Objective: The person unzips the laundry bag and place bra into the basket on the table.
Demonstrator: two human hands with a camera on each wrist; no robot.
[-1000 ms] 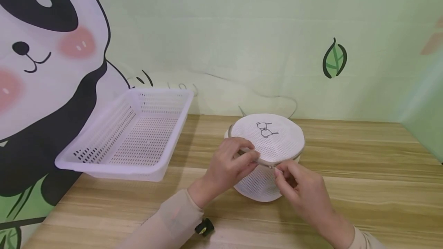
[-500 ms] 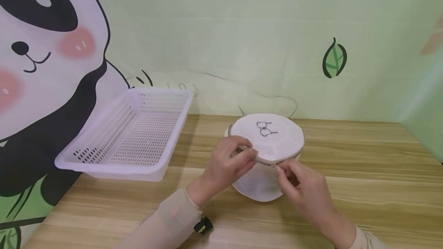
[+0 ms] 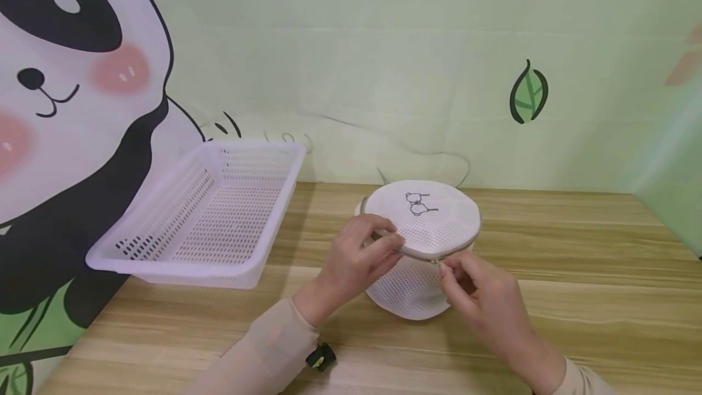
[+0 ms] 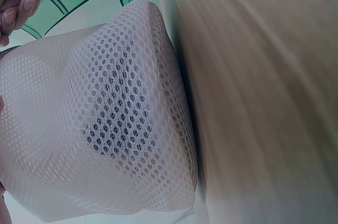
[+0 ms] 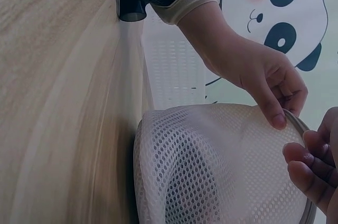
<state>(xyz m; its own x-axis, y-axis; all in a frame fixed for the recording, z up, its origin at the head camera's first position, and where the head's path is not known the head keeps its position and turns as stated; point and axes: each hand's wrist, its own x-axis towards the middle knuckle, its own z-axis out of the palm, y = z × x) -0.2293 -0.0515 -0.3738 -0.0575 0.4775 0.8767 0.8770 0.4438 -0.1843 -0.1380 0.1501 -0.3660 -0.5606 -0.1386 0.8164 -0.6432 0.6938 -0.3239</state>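
Observation:
A round white mesh laundry bag [image 3: 411, 294] stands upright on the table, a glasses drawing on its lid [image 3: 450, 218]. A grey-brown zipper [image 3: 417, 255] runs round the lid's edge. At the front left of that edge, my left hand [image 3: 351, 258] pinches the rim between thumb and fingers. My right hand [image 3: 490, 306] pinches the small zipper pull [image 3: 436, 261] at the front; in the right wrist view its fingertips [image 5: 298, 152] lie close to the zipper. Something dark shows through the mesh [image 4: 119, 97] in the left wrist view; its kind is unclear.
A white plastic basket [image 3: 252, 270] with slotted walls stands to the left on the wooden table [image 3: 581, 322]. Behind is a green wall covering [image 3: 329, 47] with a panda print. A black device [image 3: 320, 356] is on the left wrist.
My right hand has moved slightly to the right along the lid's front edge with the zipper pull. The left hand keeps its grip on the rim and has shifted slightly left.

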